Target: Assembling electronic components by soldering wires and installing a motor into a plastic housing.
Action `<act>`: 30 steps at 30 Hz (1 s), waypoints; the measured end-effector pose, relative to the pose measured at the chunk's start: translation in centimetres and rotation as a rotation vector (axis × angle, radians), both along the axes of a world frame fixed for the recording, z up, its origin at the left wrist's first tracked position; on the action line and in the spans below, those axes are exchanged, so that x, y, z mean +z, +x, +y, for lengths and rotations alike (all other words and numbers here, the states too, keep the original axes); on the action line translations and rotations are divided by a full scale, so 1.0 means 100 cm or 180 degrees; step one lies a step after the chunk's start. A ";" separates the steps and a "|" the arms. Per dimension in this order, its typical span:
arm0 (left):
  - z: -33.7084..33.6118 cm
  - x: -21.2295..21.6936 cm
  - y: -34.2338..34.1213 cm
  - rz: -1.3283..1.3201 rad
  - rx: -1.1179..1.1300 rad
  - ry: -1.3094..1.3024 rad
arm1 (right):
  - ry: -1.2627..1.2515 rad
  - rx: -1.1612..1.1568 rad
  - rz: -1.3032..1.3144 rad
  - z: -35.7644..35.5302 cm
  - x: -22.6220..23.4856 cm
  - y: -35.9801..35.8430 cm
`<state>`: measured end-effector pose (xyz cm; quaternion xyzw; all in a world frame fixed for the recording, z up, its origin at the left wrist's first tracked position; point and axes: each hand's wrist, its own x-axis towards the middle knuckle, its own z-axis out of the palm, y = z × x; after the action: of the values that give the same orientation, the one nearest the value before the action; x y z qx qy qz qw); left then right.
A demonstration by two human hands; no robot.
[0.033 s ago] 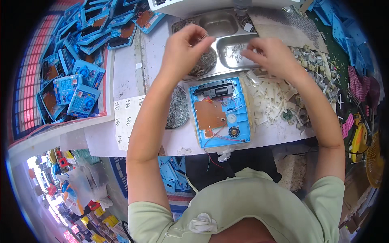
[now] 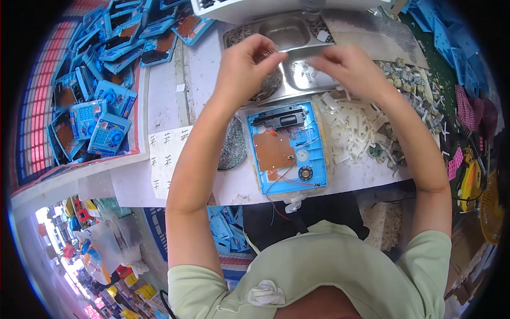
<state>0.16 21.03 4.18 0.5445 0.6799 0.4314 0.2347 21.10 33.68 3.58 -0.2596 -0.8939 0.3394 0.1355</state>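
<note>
Above the double metal tray, my left hand point(image 2: 245, 66) is closed, thumb and fingers curled around what looks like a small coil spring point(image 2: 270, 52). My right hand point(image 2: 353, 69) hovers over the tray's near right compartment, and motion smears its fingertips. Several small springs point(image 2: 302, 72) lie in that compartment of the metal tray point(image 2: 287, 94). Below both hands, an opened blue plastic toy casing point(image 2: 316, 143) lies on the table, untouched. It shows a brown circuit board point(image 2: 272, 151), a black mechanism point(image 2: 281, 118), a round speaker point(image 2: 305, 173) and thin wires.
White plastic parts point(image 2: 353, 125) are heaped to the right, beside a pile of small beige parts point(image 2: 411, 90). Blue toy casings point(image 2: 109, 114) pile up at the far left. A round dish of tiny metal pieces point(image 2: 232, 143) sits by my left forearm.
My right hand has moved a little to the left, closer to my left hand. The left hand keeps nearly the same place, and the blue casing stays put.
</note>
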 end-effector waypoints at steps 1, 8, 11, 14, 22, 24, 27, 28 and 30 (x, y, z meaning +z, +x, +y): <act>0.003 -0.002 0.006 0.0208 -0.0104 0.0002 | -0.0721 -0.0047 0.0323 -0.001 0.005 -0.009; 0.022 -0.005 0.027 0.0112 -0.0585 -0.0226 | -0.1144 0.0476 0.0704 0.017 -0.015 -0.023; 0.027 -0.017 0.017 -0.1135 -0.0711 -0.0285 | -0.1458 0.0446 0.0822 0.022 -0.019 -0.016; 0.027 -0.014 0.019 -0.2264 -0.0607 -0.0750 | -0.1419 0.0364 0.0780 0.026 -0.023 -0.011; 0.034 -0.005 0.015 -0.2648 -0.0612 -0.1333 | -0.1428 0.0239 0.0918 0.026 -0.026 -0.008; 0.033 -0.007 0.014 -0.2686 -0.0601 -0.1329 | -0.1209 0.0244 0.0947 0.024 -0.025 -0.006; 0.032 -0.006 0.019 -0.3064 -0.0445 -0.1467 | -0.0231 0.0298 0.1185 0.015 -0.022 0.000; 0.031 -0.005 0.021 -0.3242 -0.0366 -0.1535 | 0.0487 0.0327 0.1299 0.012 -0.025 0.002; 0.033 -0.009 0.015 -0.3695 -0.0397 -0.1702 | 0.1405 0.0349 0.1422 0.012 -0.028 0.004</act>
<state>1.69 24.29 3.26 0.1835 0.4934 0.4570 0.7169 21.54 34.84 0.83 -0.0945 -0.9067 0.1927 0.3630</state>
